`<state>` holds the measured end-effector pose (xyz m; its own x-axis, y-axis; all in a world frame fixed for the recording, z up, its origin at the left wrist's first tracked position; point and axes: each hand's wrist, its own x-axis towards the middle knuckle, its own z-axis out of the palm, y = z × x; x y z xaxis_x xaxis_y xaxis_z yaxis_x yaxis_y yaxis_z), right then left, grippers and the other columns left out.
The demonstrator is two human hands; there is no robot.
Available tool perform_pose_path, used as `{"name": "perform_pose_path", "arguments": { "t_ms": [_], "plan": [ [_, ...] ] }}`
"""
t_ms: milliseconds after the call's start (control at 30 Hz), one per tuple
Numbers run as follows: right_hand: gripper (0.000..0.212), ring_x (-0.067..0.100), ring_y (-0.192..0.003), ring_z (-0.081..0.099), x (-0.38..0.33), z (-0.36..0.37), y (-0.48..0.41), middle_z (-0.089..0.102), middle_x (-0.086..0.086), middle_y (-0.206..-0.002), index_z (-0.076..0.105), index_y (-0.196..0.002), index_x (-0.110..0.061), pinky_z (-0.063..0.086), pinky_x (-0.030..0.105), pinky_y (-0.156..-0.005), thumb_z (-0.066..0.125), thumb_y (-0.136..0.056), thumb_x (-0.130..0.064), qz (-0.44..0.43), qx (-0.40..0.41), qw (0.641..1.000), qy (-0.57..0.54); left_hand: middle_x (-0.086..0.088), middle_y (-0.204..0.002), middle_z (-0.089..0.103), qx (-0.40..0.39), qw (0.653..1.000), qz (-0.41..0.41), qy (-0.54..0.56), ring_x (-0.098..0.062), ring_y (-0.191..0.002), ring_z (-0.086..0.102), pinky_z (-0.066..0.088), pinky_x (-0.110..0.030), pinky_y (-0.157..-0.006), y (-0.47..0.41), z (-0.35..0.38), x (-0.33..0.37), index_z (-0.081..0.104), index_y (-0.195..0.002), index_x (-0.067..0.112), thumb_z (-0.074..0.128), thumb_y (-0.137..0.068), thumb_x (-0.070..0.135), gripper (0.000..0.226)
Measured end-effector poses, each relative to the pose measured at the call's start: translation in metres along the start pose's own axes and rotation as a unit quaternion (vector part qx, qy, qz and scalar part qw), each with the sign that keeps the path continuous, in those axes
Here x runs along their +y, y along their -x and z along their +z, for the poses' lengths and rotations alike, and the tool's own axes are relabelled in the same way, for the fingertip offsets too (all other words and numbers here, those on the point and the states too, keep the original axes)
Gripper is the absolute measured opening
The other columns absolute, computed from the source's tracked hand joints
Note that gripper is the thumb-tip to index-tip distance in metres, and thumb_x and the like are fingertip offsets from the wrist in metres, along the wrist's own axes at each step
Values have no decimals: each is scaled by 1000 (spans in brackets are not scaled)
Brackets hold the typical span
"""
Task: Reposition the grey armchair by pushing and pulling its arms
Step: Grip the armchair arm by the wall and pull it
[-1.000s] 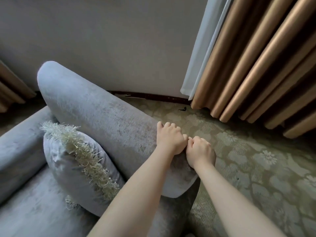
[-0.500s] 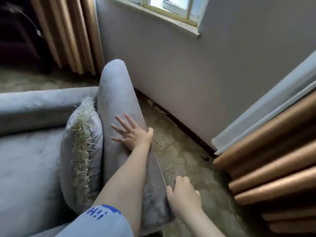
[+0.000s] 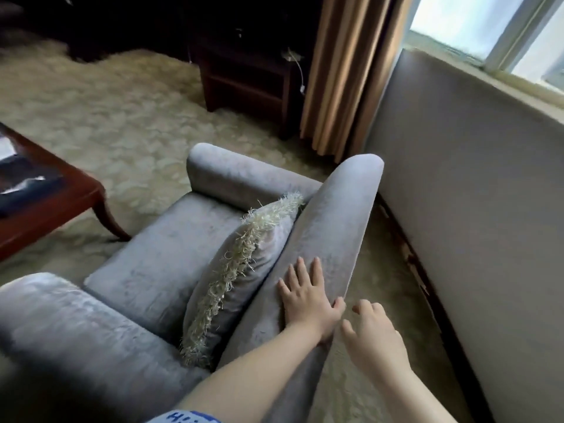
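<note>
Two bare hands in view, both at the near end of the long padded backrest [image 3: 332, 221] of the grey velvet armchair [image 3: 171, 254]. Left hand [image 3: 306, 300] lies flat, palm down on the top of that padded run, fingers spread wide and pointing away from the camera, thumb hooked toward the outer edge. Right hand [image 3: 374, 340] is just beside it on the wall side, fingers loosely curled and part open, holding nothing; cannot tell whether it touches the fabric.

Armchair sits on the pale green patterned carpet [image 3: 122, 117], its long padded side close to the grey wall [image 3: 473, 178] with a narrow strip of carpet between. Grey cushion with cream fringe trim [image 3: 244, 270] stands on edge on the seat, leaning against the padded run under the left hand. One rolled arm [image 3: 232, 175] is at the far side, another [image 3: 76, 325] at the near left.

Dark red wooden coffee table [image 3: 61, 193] is left of the chair, apart from it. Tan pleated curtain [image 3: 345, 71] hangs beyond the chair by the window [image 3: 488, 25]; dark wooden cabinet [image 3: 250, 74] stands beside the curtain.
</note>
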<state>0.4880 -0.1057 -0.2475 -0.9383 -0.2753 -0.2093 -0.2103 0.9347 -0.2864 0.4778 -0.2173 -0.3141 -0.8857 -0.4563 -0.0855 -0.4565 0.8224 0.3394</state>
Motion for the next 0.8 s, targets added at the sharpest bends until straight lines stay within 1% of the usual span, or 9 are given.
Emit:
{"name": "perform_pose_path", "arguments": {
  "t_ms": [133,267,433,500,533,600,667,733,800],
  "plan": [
    [30,24,-102,54,14,-23,-44,49,2,-112,47,-109,-20,46,36,-82,45,-88,-40,-64,-3,998,11,-18,-156,-4,-21,1000,-2,-16,-34,-143,0,0,-53,-112,-2,-5,-2,-6,-149,20,36,-81,62,90],
    [31,25,-101,54,25,-39,-84,48,4,-112,47,-110,-19,47,37,-81,44,-87,-39,-116,-3,993,26,-12,-157,-13,-38,999,-11,-16,-27,-144,-10,-6,-47,-113,2,-7,-2,-13,-148,23,32,-84,64,88],
    [35,28,-110,49,37,-50,-137,46,7,-119,42,-118,-18,46,38,-82,46,-87,-34,-229,-4,967,110,-1,-158,-11,-11,999,-37,-1,-17,-144,-7,-6,-40,-115,-1,-12,-2,-8,-148,29,30,-87,63,80],
    [35,29,-110,48,48,-58,-156,45,7,-120,42,-117,-17,44,37,-82,48,-86,-30,-259,-16,957,128,2,-158,-8,-26,996,-86,-3,-15,-144,-6,-6,-40,-115,-3,-15,5,-5,-149,26,31,-91,59,76],
    [34,30,-110,47,55,-63,-163,45,8,-120,43,-116,-16,42,37,-81,48,-85,-29,-275,-22,952,135,3,-158,-6,-40,991,-126,0,-14,-144,-6,-8,-43,-115,-3,-17,13,-3,-150,23,29,-92,58,75],
    [34,29,-109,47,66,-74,-178,46,8,-120,43,-116,-17,41,36,-80,48,-85,-30,-311,-28,938,150,0,-159,2,-35,975,-221,1,-19,-145,-2,-9,-48,-114,-11,-21,33,6,-150,15,23,-92,59,75],
    [34,29,-108,47,75,-88,-195,46,8,-120,44,-116,-16,41,36,-80,48,-85,-30,-345,-29,923,166,-7,-155,22,7,953,-303,19,-23,-143,13,-4,-50,-114,-27,-21,57,25,-145,7,22,-91,59,75],
    [35,30,-107,48,75,-103,-213,45,9,-121,44,-118,-14,43,36,-80,47,-86,-29,-369,-29,916,154,-12,-145,40,68,924,-377,12,-26,-137,27,5,-50,-114,-41,-17,81,43,-134,4,24,-92,57,70],
    [35,30,-105,49,73,-114,-231,45,10,-121,44,-118,-13,45,37,-79,47,-88,-29,-392,-31,909,140,-16,-136,47,98,899,-424,-37,-31,-130,34,13,-51,-111,-48,-9,100,48,-127,5,26,-89,58,69]
  ]
}}
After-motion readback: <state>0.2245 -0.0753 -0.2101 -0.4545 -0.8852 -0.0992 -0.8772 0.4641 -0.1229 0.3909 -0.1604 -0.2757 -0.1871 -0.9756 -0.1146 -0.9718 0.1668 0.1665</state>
